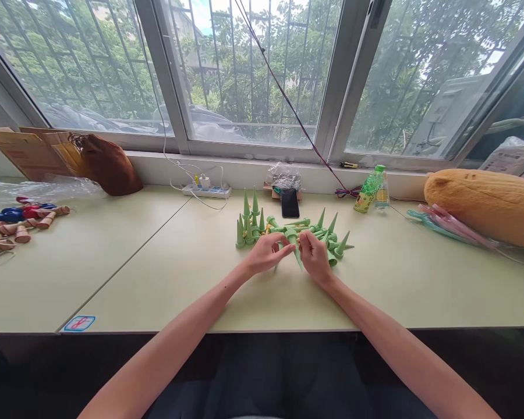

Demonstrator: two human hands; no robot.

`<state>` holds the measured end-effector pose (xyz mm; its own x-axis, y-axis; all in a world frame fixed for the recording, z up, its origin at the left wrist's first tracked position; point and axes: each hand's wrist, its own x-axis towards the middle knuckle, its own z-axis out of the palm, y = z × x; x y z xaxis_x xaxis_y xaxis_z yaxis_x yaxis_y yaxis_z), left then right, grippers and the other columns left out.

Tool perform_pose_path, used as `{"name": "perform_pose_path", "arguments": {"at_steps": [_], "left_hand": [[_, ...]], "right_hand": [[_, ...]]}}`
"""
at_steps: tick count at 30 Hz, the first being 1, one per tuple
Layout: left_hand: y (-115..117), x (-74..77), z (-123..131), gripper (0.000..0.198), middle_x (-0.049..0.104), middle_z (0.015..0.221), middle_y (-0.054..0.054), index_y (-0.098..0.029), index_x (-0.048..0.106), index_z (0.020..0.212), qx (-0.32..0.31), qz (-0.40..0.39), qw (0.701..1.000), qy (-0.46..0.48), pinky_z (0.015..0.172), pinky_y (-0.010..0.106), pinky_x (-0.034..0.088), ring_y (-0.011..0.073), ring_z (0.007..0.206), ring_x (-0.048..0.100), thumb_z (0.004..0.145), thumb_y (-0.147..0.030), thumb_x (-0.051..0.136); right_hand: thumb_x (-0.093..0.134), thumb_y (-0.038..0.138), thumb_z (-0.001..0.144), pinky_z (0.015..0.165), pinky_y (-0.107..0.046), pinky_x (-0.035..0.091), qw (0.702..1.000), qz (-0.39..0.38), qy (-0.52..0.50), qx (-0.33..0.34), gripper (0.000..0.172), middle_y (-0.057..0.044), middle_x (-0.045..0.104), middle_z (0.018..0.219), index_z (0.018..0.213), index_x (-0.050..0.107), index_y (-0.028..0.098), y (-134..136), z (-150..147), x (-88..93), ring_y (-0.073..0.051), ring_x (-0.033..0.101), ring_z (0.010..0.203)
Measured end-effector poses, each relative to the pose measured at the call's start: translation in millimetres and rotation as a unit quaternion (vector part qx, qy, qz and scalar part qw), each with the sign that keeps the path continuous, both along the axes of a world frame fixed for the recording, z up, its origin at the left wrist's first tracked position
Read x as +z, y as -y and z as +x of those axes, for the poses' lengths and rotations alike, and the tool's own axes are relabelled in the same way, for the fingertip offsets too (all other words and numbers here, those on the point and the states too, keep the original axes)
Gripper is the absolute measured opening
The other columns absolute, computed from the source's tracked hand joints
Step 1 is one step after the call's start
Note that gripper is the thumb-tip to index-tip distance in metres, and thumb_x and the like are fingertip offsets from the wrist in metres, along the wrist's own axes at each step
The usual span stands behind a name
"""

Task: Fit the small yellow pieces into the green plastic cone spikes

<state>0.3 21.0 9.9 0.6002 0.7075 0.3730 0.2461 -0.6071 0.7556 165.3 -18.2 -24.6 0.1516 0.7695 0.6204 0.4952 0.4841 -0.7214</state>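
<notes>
The left hand point(268, 253) and the right hand point(315, 256) are both pinching one green cone point(294, 242), one on each side so it is not slipping. It is sitting mid-table, just near of the cone pile point(334, 240), which is staying within easy reach.

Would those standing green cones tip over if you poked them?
Probably yes: the standing cones are tall and thin, so they look tippy. The lying cones would likely roll in a curve. They look like light, stiff plastic.
</notes>
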Motion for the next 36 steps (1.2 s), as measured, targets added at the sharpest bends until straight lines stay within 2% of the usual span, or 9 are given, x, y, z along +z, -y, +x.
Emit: {"name": "perform_pose_path", "arguments": {"at_steps": [3,7,15,22,26,30,33,36], "left_hand": [[-3,-5.6,0,0.037,0.052,0.071,-0.001,-0.014,0.057,0.078,0.011,0.066,0.998,0.01,0.047,0.02,0.038,0.0047,0.048,0.043,0.083,-0.05,0.061],[-7,-11.0,1,0.032,0.053,0.083,0.001,-0.014,0.055,0.08,0.008,0.101,0.994,0.035,0.049,0.02,0.042,0.0037,0.05,0.046,0.08,-0.044,0.067],[-7,-11.3,-1,0.027,0.056,0.098,0.004,-0.019,0.062,0.101,0.006,0.118,0.993,0.029,0.054,0.02,0.045,0.0045,0.057,0.049,0.086,-0.04,0.062],[-8,-11.9,0,0.023,0.056,0.096,0.005,-0.02,0.061,0.104,0.014,0.136,0.991,0.01,0.056,0.021,0.044,0.0068,0.059,0.048,0.091,-0.037,0.052],[-7,-9.2,4,0.022,0.057,0.097,0.004,-0.02,0.058,0.107,0.045,0.096,0.994,0.033,0.053,0.021,0.042,0.0047,0.053,0.044,0.087,-0.03,0.057],[-8,-7.3,3,0.023,0.061,0.086,0.001,-0.018,0.057,0.099,0.097,0.007,0.994,0.04,0.048,0.02,0.041,0.004,0.046,0.045,0.081,-0.032,0.063],[-10,-7.0,3,0.027,0.06,0.074,0.0,-0.016,0.055,0.084,0.109,-0.074,0.99,0.056,0.043,0.02,0.04,0.007,0.046,0.052,0.081,-0.042,0.061],[-11,-5.7,3,0.047,0.058,0.063,0.002,-0.014,0.055,0.07,0.08,-0.166,0.98,0.079,0.037,0.021,0.037,0.0087,0.042,0.052,0.085,-0.059,0.052]], "right_hand": [[0.034,0.043,0.098,0.051,-0.024,0.03,1.0,-0.006,-0.005,0.003,0.036,0.005,0.038,0.056,0.07,0.039,0.022,0,-1,0.3,-0.011,0.033,0.049],[0.033,0.045,0.099,0.05,-0.024,0.03,1.0,-0.017,-0.008,0.003,0.037,0.004,0.039,0.055,0.069,0.038,0.022,1,-2,0.6,-0.011,0.034,0.048],[0.032,0.048,0.098,0.049,-0.025,0.032,0.999,-0.03,-0.007,0.009,0.04,0.004,0.043,0.055,0.069,0.039,0.022,1,-2,1.5,-0.011,0.038,0.047],[0.032,0.049,0.098,0.05,-0.026,0.034,0.999,-0.033,0.0,0.011,0.041,0.003,0.046,0.056,0.069,0.039,0.022,2,-4,2.5,-0.011,0.041,0.047],[0.031,0.048,0.099,0.051,-0.026,0.034,0.999,-0.033,0.003,0.002,0.038,0.003,0.044,0.056,0.072,0.04,0.023,3,-4,3.9,-0.012,0.04,0.046],[0.03,0.047,0.099,0.051,-0.026,0.033,1.0,-0.029,-0.005,0.003,0.036,0.004,0.043,0.054,0.075,0.041,0.023,3,-4,3.8,-0.012,0.039,0.046],[0.031,0.048,0.099,0.051,-0.027,0.034,1.0,-0.024,-0.01,0.002,0.035,0.004,0.044,0.055,0.076,0.043,0.023,3,-4,3.1,-0.013,0.04,0.047],[0.032,0.049,0.098,0.051,-0.027,0.034,1.0,-0.024,-0.006,0.0,0.036,0.003,0.045,0.056,0.075,0.042,0.023,3,-4,3.5,-0.013,0.041,0.048]]}}
